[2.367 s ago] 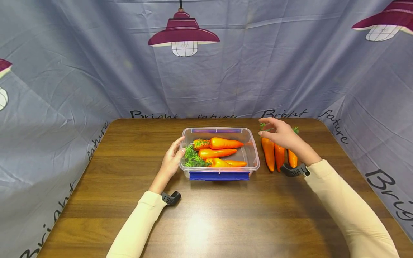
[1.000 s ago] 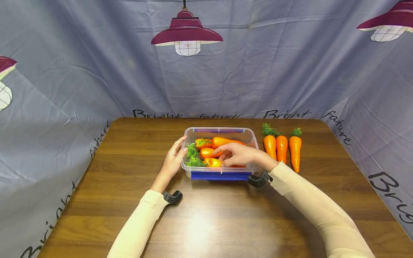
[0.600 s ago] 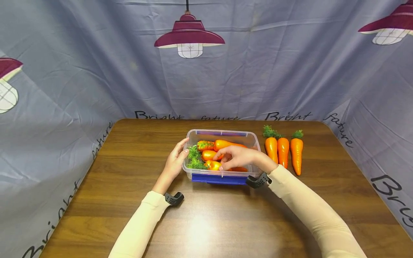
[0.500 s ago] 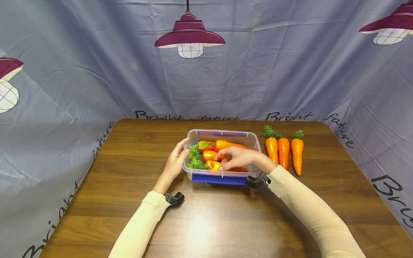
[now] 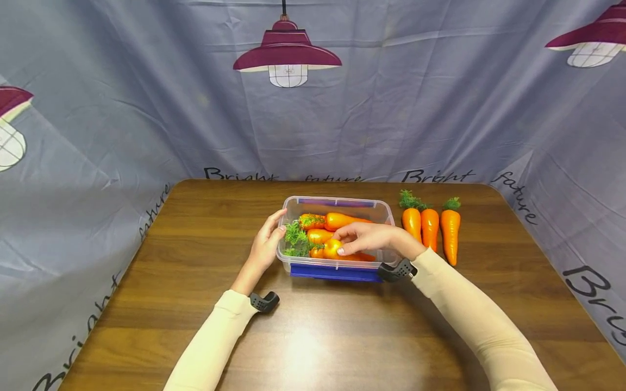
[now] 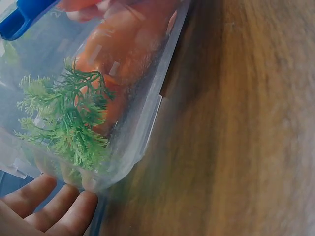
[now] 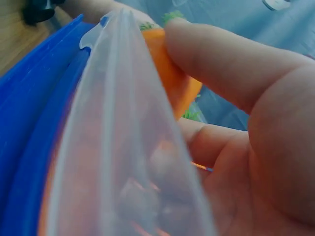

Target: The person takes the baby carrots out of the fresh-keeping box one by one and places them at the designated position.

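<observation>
A clear plastic container (image 5: 337, 199) with blue clips holds several orange carrots with green tops. My right hand (image 5: 364, 238) reaches into it and pinches the thick end of a carrot (image 5: 333, 249) near the front wall. In the right wrist view, the thumb presses that carrot (image 7: 172, 73) behind the container's wall (image 7: 123, 123). The rest of this carrot is mostly behind the hand. My left hand (image 5: 264, 244) lies along the container's left end, and its fingertips (image 6: 81, 206) touch the outside of the wall by a leafy green top (image 6: 74, 115).
To the right of the container, three more carrots lie side by side on the wooden table: a left one (image 5: 412, 222), a middle one (image 5: 430, 228) and a right one (image 5: 450, 233). Grey printed curtains (image 5: 342, 125) hang behind the table (image 5: 225, 347) and at its sides.
My right hand has come from above the carrots on the right into the container and taken hold of a front carrot, whose thick end has shifted slightly right and up. The left hand stays at the container.
</observation>
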The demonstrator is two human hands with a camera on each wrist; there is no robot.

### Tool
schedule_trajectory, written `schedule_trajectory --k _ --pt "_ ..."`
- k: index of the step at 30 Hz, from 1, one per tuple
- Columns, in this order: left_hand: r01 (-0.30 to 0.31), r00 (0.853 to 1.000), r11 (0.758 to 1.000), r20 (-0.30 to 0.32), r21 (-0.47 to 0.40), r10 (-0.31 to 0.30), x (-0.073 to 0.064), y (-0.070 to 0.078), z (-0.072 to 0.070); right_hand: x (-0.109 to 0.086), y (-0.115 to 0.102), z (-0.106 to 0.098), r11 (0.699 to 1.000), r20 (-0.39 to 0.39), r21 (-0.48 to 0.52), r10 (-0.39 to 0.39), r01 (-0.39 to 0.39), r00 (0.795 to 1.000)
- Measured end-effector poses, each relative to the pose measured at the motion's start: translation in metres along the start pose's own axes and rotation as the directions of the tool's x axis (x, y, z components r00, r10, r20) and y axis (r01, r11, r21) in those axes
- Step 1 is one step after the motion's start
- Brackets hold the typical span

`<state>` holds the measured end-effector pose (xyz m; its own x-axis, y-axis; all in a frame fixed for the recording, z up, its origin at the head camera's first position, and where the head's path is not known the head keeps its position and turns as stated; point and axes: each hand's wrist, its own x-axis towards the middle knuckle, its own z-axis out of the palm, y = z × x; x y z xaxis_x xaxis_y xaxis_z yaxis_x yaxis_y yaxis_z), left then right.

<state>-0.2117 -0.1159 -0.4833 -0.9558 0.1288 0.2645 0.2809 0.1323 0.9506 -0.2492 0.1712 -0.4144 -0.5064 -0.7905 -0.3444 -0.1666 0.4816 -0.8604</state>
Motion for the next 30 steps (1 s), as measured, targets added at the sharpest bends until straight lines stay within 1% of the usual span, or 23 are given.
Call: schedule_trajectory --k 3,7,10,13,16,19,21,24,26,30 --pt "0.001 1.0 1.0 -0.011 0.014 0.0 0.0007 0.0006 -0.0005 -0.002 0.0011 -0.0003 0.999 -0.059 0.031 0.013 -0.012 0.998" --pt "0.005 1.0 1.0 -0.017 0.031 -0.004 0.0008 0.0015 0.0002 -0.0029 0.0033 0.0014 0.994 -0.15 0.101 0.044 -0.029 0.988" --pt "0.011 1.0 0.999 -0.027 0.042 -0.009 0.0001 0.0021 0.0019 -0.0046 0.0057 0.0014 0.99 -0.181 0.14 0.056 -0.03 0.982" --pt "0.01 0.999 0.999 -0.032 0.052 -0.008 -0.0006 0.0022 0.0038 -0.0076 0.0074 0.0001 0.989 -0.143 0.14 0.055 -0.035 0.988" --pt "0.008 0.999 0.999 -0.031 0.052 -0.007 -0.001 0.0018 0.0049 -0.0094 0.0077 -0.0009 0.991 -0.062 0.129 0.036 -0.028 0.997" --pt "0.007 0.999 0.999 -0.033 0.047 -0.005 -0.0009 0.0018 0.005 -0.0086 0.0069 -0.001 0.99 0.007 0.141 0.027 -0.028 1.0" --pt "0.009 0.999 0.999 -0.036 0.041 -0.007 -0.0009 0.0019 0.0051 -0.0086 0.0051 -0.002 0.99 0.037 0.138 0.032 -0.037 0.999" --pt "0.011 0.999 0.999 -0.035 0.032 -0.01 -0.0007 0.0016 0.0054 -0.0085 0.0025 -0.0034 0.992 0.058 0.12 0.034 -0.041 0.998" --pt "0.014 0.999 1.0 -0.034 0.028 -0.013 -0.0006 0.0012 0.0055 -0.0089 0.0013 -0.0041 0.994 0.058 0.096 0.039 -0.045 0.998" --pt "0.01 0.999 1.0 -0.036 0.029 -0.009 -0.0004 0.0004 0.0047 -0.008 0.0021 -0.0043 0.999 0.025 0.036 0.012 -0.013 1.0"
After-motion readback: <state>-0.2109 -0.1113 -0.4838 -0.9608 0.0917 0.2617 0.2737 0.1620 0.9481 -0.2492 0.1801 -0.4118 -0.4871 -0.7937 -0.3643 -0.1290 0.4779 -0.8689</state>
